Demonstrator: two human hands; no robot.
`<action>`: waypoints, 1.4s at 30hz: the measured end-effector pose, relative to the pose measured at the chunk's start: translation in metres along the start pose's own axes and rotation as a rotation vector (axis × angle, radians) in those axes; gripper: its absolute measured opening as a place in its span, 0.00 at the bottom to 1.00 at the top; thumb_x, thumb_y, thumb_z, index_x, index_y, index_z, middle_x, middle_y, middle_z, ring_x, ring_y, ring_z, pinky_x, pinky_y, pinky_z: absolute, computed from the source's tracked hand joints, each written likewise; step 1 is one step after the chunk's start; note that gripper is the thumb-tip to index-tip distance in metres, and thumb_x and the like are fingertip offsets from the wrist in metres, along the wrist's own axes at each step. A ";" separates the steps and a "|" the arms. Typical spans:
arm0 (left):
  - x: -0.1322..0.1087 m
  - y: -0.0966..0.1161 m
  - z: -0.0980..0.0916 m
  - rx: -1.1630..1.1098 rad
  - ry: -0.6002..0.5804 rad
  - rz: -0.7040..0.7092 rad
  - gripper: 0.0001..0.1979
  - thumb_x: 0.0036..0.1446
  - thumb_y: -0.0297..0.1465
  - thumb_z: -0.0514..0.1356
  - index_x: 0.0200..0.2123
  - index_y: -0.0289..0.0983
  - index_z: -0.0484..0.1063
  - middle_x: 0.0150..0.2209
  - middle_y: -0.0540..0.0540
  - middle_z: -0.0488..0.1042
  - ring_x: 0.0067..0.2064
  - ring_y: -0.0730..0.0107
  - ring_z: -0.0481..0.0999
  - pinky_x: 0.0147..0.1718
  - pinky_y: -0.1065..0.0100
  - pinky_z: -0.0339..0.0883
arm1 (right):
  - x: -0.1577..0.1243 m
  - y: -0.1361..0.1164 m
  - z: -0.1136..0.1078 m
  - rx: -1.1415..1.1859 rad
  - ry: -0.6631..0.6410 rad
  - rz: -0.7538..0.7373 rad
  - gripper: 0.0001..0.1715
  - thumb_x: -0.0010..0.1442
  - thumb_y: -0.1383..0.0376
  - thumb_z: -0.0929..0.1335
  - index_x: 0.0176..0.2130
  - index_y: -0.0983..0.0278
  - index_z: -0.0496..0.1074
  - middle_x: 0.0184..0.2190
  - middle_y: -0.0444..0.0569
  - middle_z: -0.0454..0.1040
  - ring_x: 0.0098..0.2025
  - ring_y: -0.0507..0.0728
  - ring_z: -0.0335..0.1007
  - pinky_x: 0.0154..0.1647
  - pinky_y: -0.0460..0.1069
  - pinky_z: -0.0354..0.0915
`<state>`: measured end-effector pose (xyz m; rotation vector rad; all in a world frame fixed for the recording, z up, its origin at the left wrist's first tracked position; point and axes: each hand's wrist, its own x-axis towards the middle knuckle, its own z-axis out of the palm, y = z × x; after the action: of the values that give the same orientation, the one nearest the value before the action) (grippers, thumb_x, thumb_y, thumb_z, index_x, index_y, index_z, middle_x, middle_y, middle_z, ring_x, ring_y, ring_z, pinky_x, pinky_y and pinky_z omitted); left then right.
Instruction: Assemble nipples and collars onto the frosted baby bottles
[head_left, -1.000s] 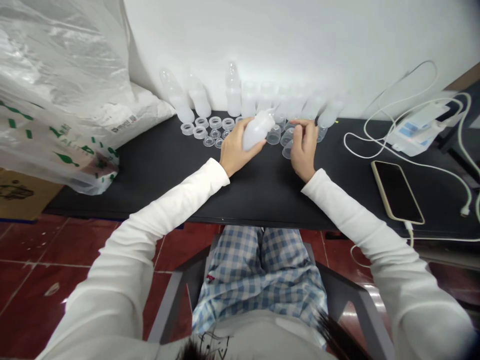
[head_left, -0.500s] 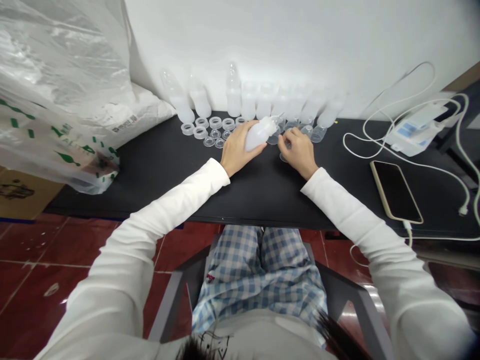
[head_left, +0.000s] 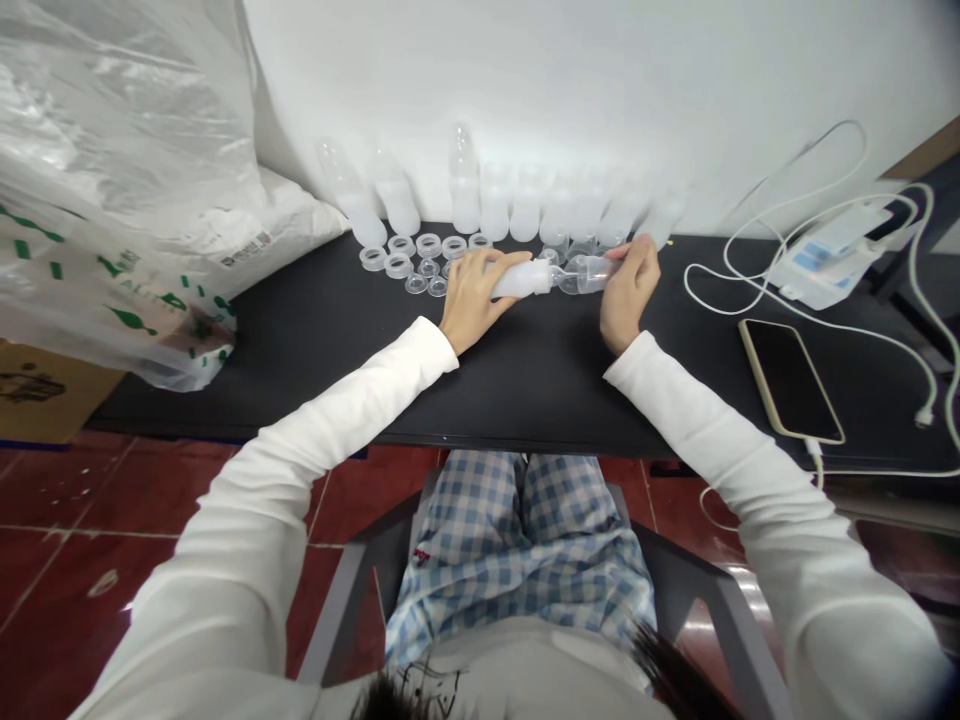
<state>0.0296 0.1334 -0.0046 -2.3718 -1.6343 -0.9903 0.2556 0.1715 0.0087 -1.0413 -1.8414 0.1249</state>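
My left hand (head_left: 472,300) is closed around a translucent white squeeze bottle (head_left: 525,279), tilted onto its side with its collar and clear tip pointing right. In my right hand (head_left: 631,295) is a clear cap (head_left: 595,274), its open end facing the bottle's tip. The narrow tip reaches toward the cap's mouth; whether it is inside, I cannot tell. Just left of my left hand lie several translucent rings (head_left: 398,265) and small clear nipple-like pieces (head_left: 416,284). More clear caps (head_left: 555,243) stand behind the held bottle, partly hidden.
Several white bottles (head_left: 495,205) stand along the wall, a few with tall clear caps (head_left: 463,150). A phone (head_left: 792,380) on a cable and a white power strip (head_left: 825,255) with looping cords lie right. Plastic bags (head_left: 172,330) crowd the left end of the black table (head_left: 315,350).
My right hand has moved right and up, and a clear cap now shows in it. The bottle in my left hand has swung from tilted upward to nearly level.
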 end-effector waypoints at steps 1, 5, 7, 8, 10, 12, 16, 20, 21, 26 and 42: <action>0.000 0.001 0.000 0.009 -0.002 0.006 0.25 0.67 0.43 0.58 0.63 0.43 0.67 0.56 0.36 0.71 0.60 0.46 0.69 0.62 0.49 0.59 | -0.002 -0.001 0.001 -0.004 -0.006 -0.009 0.29 0.72 0.42 0.57 0.42 0.59 0.74 0.41 0.53 0.73 0.49 0.63 0.72 0.48 0.60 0.71; -0.001 0.001 0.000 0.018 0.000 0.061 0.22 0.67 0.38 0.59 0.63 0.44 0.68 0.55 0.38 0.72 0.59 0.48 0.70 0.60 0.51 0.61 | -0.008 -0.001 0.011 -0.015 -0.015 -0.019 0.30 0.72 0.41 0.56 0.43 0.58 0.73 0.42 0.53 0.72 0.49 0.63 0.72 0.49 0.61 0.71; -0.001 0.001 0.001 0.009 0.005 0.109 0.23 0.66 0.36 0.60 0.63 0.45 0.69 0.54 0.39 0.73 0.58 0.49 0.70 0.59 0.51 0.62 | -0.009 -0.001 0.018 0.003 0.090 0.025 0.34 0.73 0.42 0.52 0.39 0.59 0.72 0.39 0.53 0.71 0.46 0.62 0.72 0.49 0.61 0.71; -0.001 0.000 0.002 0.005 0.008 0.135 0.23 0.66 0.35 0.61 0.63 0.45 0.69 0.54 0.39 0.73 0.57 0.49 0.71 0.59 0.52 0.62 | -0.009 -0.001 0.021 0.016 0.155 0.052 0.36 0.74 0.43 0.49 0.36 0.59 0.71 0.37 0.52 0.70 0.44 0.61 0.72 0.49 0.61 0.70; -0.001 -0.001 0.004 0.002 0.008 0.184 0.25 0.65 0.35 0.62 0.64 0.46 0.68 0.53 0.39 0.73 0.55 0.50 0.72 0.58 0.52 0.62 | -0.009 -0.003 0.026 0.043 0.249 0.093 0.37 0.73 0.42 0.47 0.32 0.59 0.67 0.33 0.51 0.67 0.41 0.60 0.71 0.49 0.61 0.70; -0.001 -0.002 0.006 0.009 0.005 0.216 0.26 0.65 0.36 0.62 0.65 0.46 0.68 0.51 0.40 0.74 0.53 0.51 0.73 0.57 0.53 0.63 | -0.009 -0.006 0.028 0.070 0.255 0.089 0.36 0.72 0.40 0.48 0.31 0.58 0.64 0.33 0.51 0.66 0.40 0.61 0.70 0.48 0.61 0.70; -0.001 -0.003 0.008 0.029 -0.008 0.239 0.27 0.64 0.41 0.61 0.65 0.44 0.68 0.47 0.40 0.75 0.49 0.53 0.74 0.52 0.55 0.65 | -0.009 -0.010 0.026 0.049 0.226 0.054 0.34 0.71 0.38 0.49 0.30 0.57 0.60 0.32 0.50 0.65 0.39 0.60 0.69 0.47 0.61 0.72; -0.001 -0.002 0.009 0.027 -0.020 0.258 0.30 0.63 0.46 0.62 0.64 0.38 0.69 0.45 0.38 0.77 0.47 0.52 0.76 0.48 0.56 0.67 | -0.009 -0.013 0.024 0.016 0.185 0.006 0.32 0.72 0.39 0.48 0.32 0.57 0.57 0.33 0.50 0.66 0.38 0.59 0.69 0.44 0.58 0.73; -0.001 -0.002 0.010 0.026 -0.019 0.265 0.31 0.63 0.47 0.61 0.63 0.37 0.69 0.45 0.38 0.77 0.47 0.52 0.77 0.48 0.57 0.68 | -0.010 -0.014 0.023 0.020 0.181 -0.005 0.31 0.72 0.39 0.48 0.33 0.57 0.57 0.33 0.50 0.66 0.38 0.59 0.69 0.44 0.58 0.73; -0.002 -0.004 0.011 0.002 -0.016 0.294 0.32 0.63 0.47 0.62 0.64 0.36 0.68 0.47 0.37 0.78 0.48 0.53 0.79 0.49 0.58 0.70 | -0.011 -0.016 0.019 0.054 0.113 -0.057 0.31 0.72 0.41 0.48 0.34 0.57 0.59 0.35 0.52 0.68 0.39 0.59 0.70 0.46 0.60 0.73; -0.001 -0.009 0.009 -0.184 -0.098 0.305 0.36 0.60 0.52 0.65 0.64 0.40 0.67 0.56 0.40 0.77 0.54 0.56 0.79 0.55 0.59 0.71 | -0.008 -0.013 0.016 0.136 0.060 -0.226 0.27 0.70 0.41 0.52 0.35 0.57 0.61 0.33 0.51 0.68 0.38 0.61 0.69 0.44 0.61 0.69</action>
<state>0.0255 0.1399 -0.0143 -2.7225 -1.1988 -1.0163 0.2368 0.1630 0.0009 -0.7304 -1.8547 0.0821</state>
